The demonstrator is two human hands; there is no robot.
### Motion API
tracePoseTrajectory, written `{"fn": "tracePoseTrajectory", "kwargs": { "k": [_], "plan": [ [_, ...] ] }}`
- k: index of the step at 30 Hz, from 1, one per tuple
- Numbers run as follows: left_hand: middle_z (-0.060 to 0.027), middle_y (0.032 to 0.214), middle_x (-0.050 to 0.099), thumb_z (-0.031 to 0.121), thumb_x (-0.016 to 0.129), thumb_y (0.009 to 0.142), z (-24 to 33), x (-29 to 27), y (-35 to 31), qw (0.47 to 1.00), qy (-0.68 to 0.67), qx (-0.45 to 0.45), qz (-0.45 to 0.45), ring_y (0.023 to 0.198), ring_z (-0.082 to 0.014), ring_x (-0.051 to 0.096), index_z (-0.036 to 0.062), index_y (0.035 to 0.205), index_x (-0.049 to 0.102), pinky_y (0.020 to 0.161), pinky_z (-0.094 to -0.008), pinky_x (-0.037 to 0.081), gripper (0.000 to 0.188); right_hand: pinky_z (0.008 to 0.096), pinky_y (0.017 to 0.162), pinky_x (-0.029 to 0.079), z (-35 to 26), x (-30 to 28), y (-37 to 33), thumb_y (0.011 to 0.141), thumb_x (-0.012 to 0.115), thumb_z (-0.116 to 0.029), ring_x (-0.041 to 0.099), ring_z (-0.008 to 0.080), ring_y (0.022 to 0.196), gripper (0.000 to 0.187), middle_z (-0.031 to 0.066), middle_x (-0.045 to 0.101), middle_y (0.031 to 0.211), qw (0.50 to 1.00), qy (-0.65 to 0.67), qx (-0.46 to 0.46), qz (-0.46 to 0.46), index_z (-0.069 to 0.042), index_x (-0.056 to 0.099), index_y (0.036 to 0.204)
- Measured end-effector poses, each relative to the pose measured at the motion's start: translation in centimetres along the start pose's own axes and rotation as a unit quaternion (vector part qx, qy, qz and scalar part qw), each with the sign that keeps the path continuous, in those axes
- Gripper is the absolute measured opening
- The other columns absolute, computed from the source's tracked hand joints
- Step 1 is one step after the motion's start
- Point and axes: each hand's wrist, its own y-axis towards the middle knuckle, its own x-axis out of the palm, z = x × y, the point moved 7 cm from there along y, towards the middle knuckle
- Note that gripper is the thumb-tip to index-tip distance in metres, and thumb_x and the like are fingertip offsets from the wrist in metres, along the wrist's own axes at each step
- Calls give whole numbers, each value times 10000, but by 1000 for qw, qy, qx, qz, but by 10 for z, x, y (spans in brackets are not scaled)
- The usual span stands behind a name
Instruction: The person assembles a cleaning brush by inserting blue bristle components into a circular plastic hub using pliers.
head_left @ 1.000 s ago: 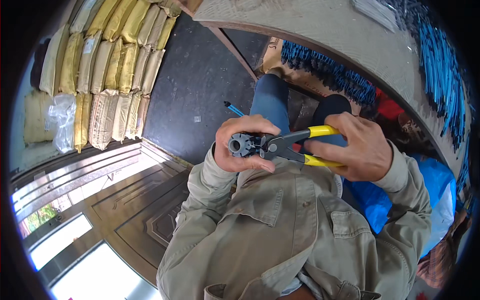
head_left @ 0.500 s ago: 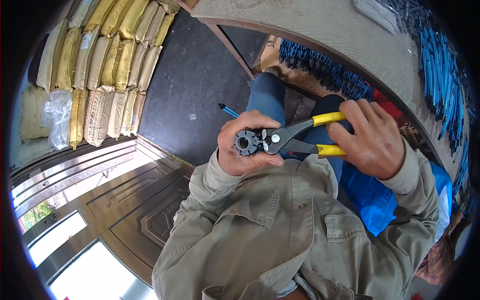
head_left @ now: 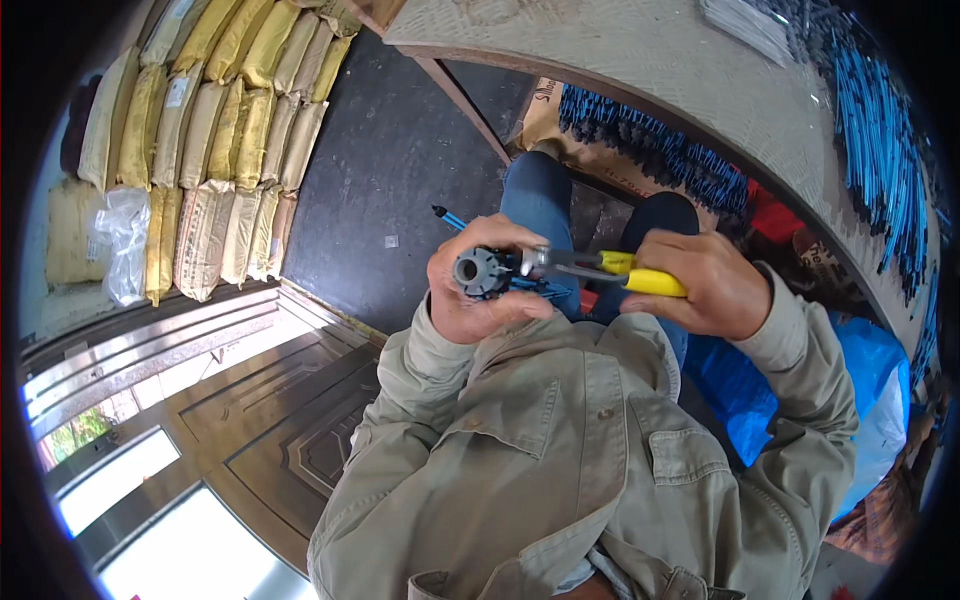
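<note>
1. Your left hand (head_left: pixel 468 318) is curled around a grey round part (head_left: pixel 490 268), its hole facing up toward you. Thumb and fingers sit on either side, in front of your lap.

2. Your right hand (head_left: pixel 712 285) is wrapped around the yellow handles of the pliers (head_left: pixel 616 262). The tool's head lies just beside the grey part; blur hides whether its jaws meet or grip anything.

3. Your left fingertips lie right by that head, so a slip or a careless squeeze could pinch them.

4. The pliers look turned partly on edge. A bite at that angle could skid off or mark the grey part.

5. A blue rod (head_left: pixel 454 219) with a black tip sticks out beyond your left hand. If it knocks your leg, it could twist the part in your grip.

6. Nothing but your two hands appears to support the work above your jeans (head_left: pixel 538 190). A loosened left grip could drop the part between your knees, away from the table (head_left: pixel 640 45).
</note>
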Motion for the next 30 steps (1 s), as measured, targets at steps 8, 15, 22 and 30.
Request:
{"fn": "tracePoseTrajectory", "kwargs": {
  "k": [8,15,22,30],
  "plan": [
    [-105,834,606,242,876,536,-9,-4,-6,995,-88,6,-56,734,-185,556,-4,958,575,660,-295,429,573,334,464,420,-1,3,1,839,623,-161,587,320,553,258,118,567,708,932,314,82,-161,-43,428,958],
    [-110,819,596,242,873,539,-7,-1,-6,996,-73,14,-52,738,-199,570,-1,941,555,663,-316,455,567,392,503,454,0,27,-4,800,633,-96,589,358,603,282,151,584,739,985,145,49,-83,-45,429,989],
    [-101,810,581,279,829,627,-2,5,0,998,-61,3,5,734,-199,570,-10,950,553,664,-319,468,514,406,515,462,0,52,-11,698,636,-8,597,360,622,371,163,604,762,996,60,12,70,-36,445,1014],
    [-114,828,572,463,680,756,-23,0,-3,989,-93,28,-112,722,-237,589,4,974,533,621,-357,485,529,340,460,440,5,4,-7,835,607,-114,595,278,525,221,122,584,682,969,241,-14,-43,-34,451,970]
  ]
}}
